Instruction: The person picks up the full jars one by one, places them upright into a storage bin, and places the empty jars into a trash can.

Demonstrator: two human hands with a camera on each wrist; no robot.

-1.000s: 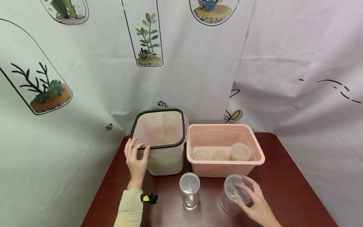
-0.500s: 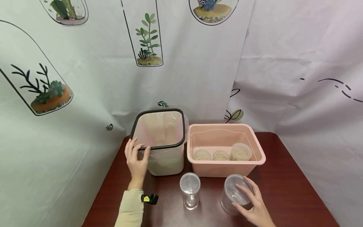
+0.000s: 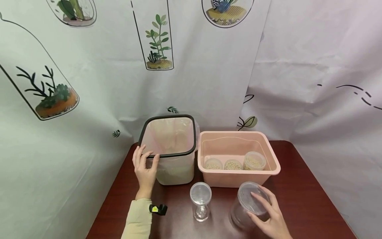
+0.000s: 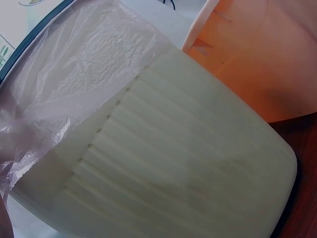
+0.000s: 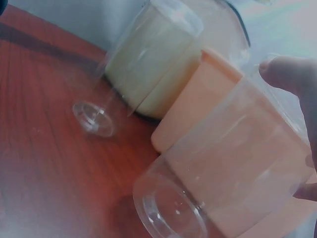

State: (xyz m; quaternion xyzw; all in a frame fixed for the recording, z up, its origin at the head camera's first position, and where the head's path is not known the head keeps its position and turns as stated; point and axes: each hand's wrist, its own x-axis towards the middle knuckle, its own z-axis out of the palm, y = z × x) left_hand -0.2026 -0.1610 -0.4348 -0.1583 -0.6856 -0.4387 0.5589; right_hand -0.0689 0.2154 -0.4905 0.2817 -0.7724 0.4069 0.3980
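1. The clear plastic jar (image 3: 249, 205) stood tilted on the surface (image 3: 298, 199), in front of the pink tub (image 3: 238, 177).
2. The right hand (image 3: 270, 217) gripped the jar with curled fingers.
3. The left hand (image 3: 145, 167) rested, fingers straight, on the bin (image 3: 174, 166) rim.

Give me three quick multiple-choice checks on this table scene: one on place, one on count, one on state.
1. Where does the left hand rest?
A. on the bin's front left corner
B. inside the pink tub
C. on the goblet

2. How many lidded cups of beans sit in the pink tub?
A. one
B. three
C. five

3. How does the clear jar under the right hand stand?
A. flat and upright
B. tipped
C. upside down in the tub

Answers: 1 A, fingers lie on the bin by its black rim; 2 B, three show in a row; 3 B, its base edge is lifted in the right wrist view.
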